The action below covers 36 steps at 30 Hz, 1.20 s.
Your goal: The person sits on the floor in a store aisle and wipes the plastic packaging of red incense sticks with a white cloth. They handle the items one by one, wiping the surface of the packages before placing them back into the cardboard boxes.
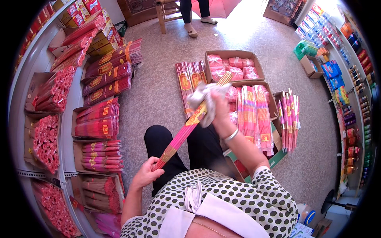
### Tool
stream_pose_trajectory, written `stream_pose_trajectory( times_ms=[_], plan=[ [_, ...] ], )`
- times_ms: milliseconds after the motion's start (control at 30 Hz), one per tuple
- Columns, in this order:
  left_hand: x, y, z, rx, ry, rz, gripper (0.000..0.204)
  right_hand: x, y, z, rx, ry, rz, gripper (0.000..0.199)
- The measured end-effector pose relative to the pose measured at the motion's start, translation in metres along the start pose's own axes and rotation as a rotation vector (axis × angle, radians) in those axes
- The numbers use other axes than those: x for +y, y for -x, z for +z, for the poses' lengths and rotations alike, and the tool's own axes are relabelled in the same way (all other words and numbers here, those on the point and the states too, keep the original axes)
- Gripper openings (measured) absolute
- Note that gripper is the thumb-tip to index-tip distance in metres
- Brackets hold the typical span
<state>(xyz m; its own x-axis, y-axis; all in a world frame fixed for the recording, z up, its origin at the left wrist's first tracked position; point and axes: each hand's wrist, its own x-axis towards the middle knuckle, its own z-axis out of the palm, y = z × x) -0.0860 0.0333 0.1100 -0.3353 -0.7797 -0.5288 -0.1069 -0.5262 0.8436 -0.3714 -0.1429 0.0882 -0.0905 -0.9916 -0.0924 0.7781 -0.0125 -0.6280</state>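
A long pink and gold pack of incense sticks [180, 139] slants up in front of me, its far end pointing to the upper right. My left hand [150, 173] is closed around its near, lower end. Against the upper part of the pack, my right hand [220, 108] grips a crumpled whitish cloth [201, 96], blurred a little by motion. The cloth covers part of the pack, and the yellowish far end sticks out beyond it. Most of the right fingers are hidden by the cloth.
Cardboard boxes [258, 59] of pink-wrapped bundles stand ahead, with long pink packs [248, 115] on top. More incense packs [100, 119] fill the shelves at left. Bottles and goods line the right shelf [337, 87]. A person's legs [186, 16] and a wooden chair [162, 18] are at the back.
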Motion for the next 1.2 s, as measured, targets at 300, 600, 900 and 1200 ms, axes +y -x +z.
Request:
stream_pose_trajectory(
  times_ms=[300, 600, 900, 1200],
  plan=[
    [0.006, -0.009, -0.001, -0.254, 0.081, -0.082, 0.02, -0.02, -0.014, -0.005, -0.138, -0.059, -0.032, 0.04],
    [0.017, -0.043, 0.024, -0.196, 0.246, 0.012, 0.032, 0.061, 0.092, 0.034, -0.241, 0.032, 0.355, 0.035],
    [0.002, -0.013, 0.008, -0.236, 0.274, -0.115, 0.024, 0.01, 0.005, 0.004, -0.039, -0.011, 0.056, 0.032],
    [-0.01, -0.024, -0.009, -0.046, -0.07, 0.125, 0.019, -0.046, -0.04, -0.003, 0.028, -0.039, -0.06, 0.022]
  ],
)
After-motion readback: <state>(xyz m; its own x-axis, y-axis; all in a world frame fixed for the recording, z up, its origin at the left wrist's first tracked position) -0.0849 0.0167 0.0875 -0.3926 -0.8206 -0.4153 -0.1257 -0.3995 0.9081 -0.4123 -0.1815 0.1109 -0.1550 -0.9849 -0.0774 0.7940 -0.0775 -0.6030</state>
